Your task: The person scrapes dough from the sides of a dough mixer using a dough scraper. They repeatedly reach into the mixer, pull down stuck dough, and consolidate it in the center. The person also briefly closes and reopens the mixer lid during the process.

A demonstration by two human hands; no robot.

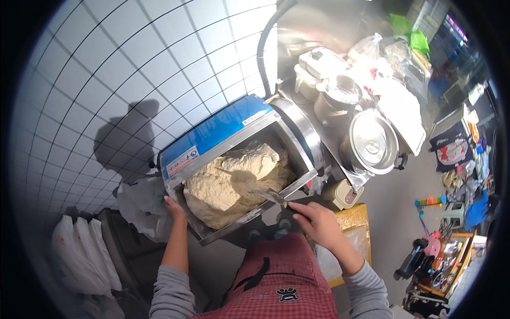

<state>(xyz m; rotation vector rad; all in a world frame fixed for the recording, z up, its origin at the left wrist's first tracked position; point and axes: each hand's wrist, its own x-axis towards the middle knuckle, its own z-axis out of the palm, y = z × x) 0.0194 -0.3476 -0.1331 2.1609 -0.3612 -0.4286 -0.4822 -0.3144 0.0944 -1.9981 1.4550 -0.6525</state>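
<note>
A large mass of pale dough (223,185) lies in the metal trough of a blue-topped dough mixer (227,127). Its surface is rough and folded, with a lower, torn area near the right end. My right hand (318,223) grips a flat metal-bladed tool (275,196), a knife or scraper, over the trough's near rim. The blade points into the trough, and its tip is hard to make out against the dough. At the trough's left end, my left hand (176,209) rests against the outer side. Its fingers are mostly hidden, so their grip is unclear.
A white plastic bag (143,207) hangs beside the mixer's left end. On the steel table to the right stand a lidded pot (372,141) and a smaller metal pot (338,95). A beige container (343,194) and a yellow-edged box (352,217) sit below. White sacks (81,255) stand at left.
</note>
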